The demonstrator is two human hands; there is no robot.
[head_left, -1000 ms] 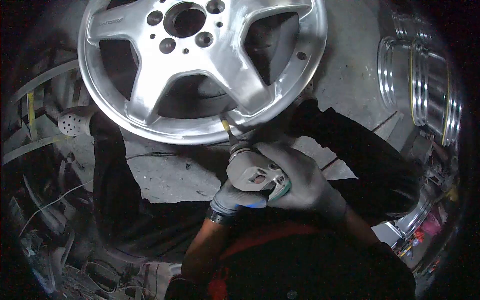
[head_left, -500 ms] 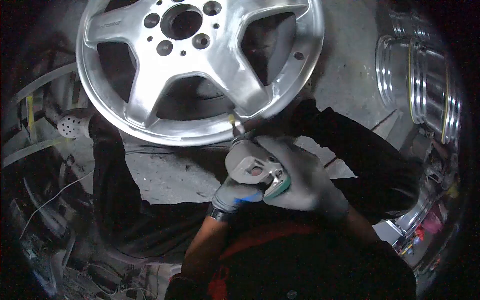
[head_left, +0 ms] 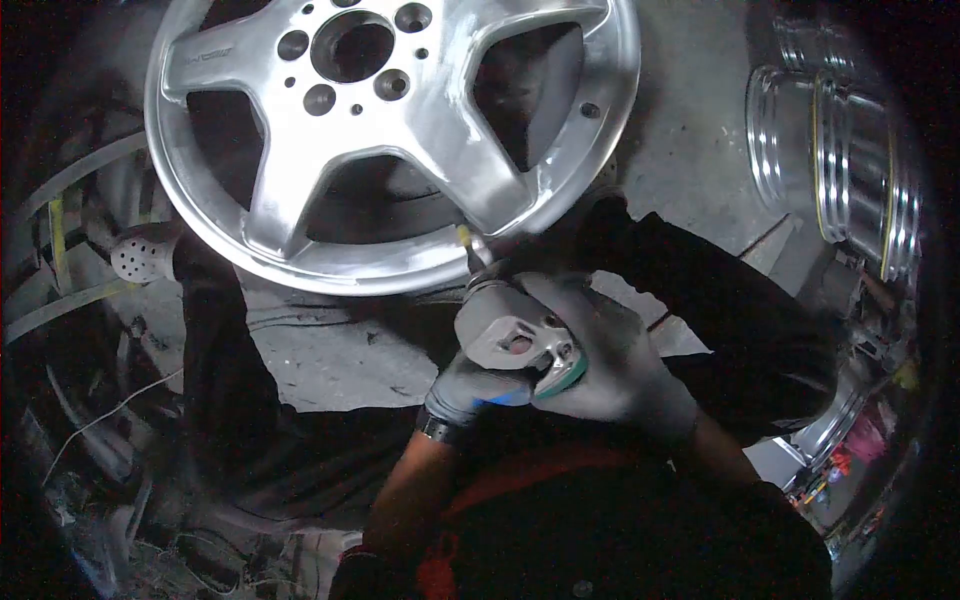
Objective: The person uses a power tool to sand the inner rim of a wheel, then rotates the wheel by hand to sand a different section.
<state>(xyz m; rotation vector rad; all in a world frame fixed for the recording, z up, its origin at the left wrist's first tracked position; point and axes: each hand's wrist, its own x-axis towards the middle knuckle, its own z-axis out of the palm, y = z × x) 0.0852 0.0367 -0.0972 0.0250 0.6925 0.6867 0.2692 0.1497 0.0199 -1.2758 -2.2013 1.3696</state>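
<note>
Both my gloved hands are wrapped round a grey hand-held rotary tool [head_left: 490, 330] with a rounded body, a green edge and a slim shaft ending in a yellowish tip [head_left: 464, 236]. My left hand [head_left: 478, 388], in a grey glove with a blue mark, closes on its lower left side. Over its right side lies my right hand [head_left: 610, 350], fingers curled round the body. Beyond them is a large silver alloy wheel [head_left: 340, 150] with broad spokes and several bolt holes. The tool's tip overlaps the wheel's near rim at the base of a spoke.
Shiny wheel rims [head_left: 835, 160] stand in a row on the right of the concrete floor [head_left: 690, 140]. My outstretched legs [head_left: 215, 340] flank the wheel, one foot in a perforated clog [head_left: 143, 259]. Colourful small items [head_left: 825, 480] lie at lower right; a thin cable [head_left: 115, 410] runs at left.
The wheel and surroundings sit slightly further left in view. The tool has moved marginally right and down against the picture, its tip staying by the rim; both hands keep their hold.
</note>
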